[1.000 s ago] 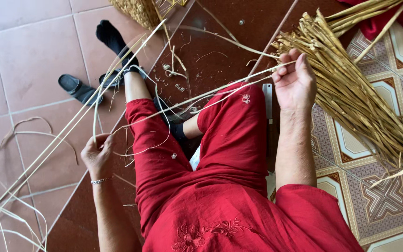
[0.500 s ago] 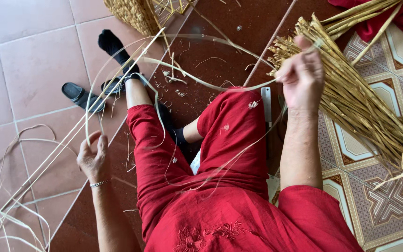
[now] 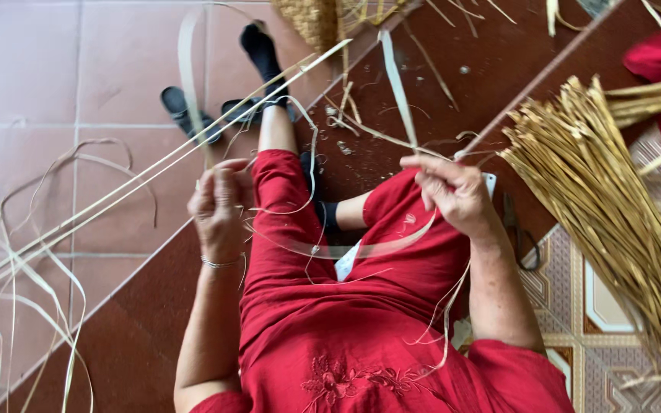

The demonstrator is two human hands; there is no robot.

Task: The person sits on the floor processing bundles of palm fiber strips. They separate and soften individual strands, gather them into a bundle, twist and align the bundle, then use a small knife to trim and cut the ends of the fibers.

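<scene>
Both grips pinched tight on one pale strip, left hand, right hand, strip looping between.

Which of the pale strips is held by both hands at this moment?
The wide flat strip that curves across the red lap, running from the left hand to the right hand. The other strips lie loose on the floor.

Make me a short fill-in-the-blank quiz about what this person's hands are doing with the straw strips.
1. Both hands, the left hand and the right hand, hold one pale ____ that sags between them.
2. The person's trousers are ____ in colour.
3. The straw bundle lies on the person's ____ side.
4. The left wrist wears a thin ____.

Missing words: strip; red; right; bracelet
</scene>
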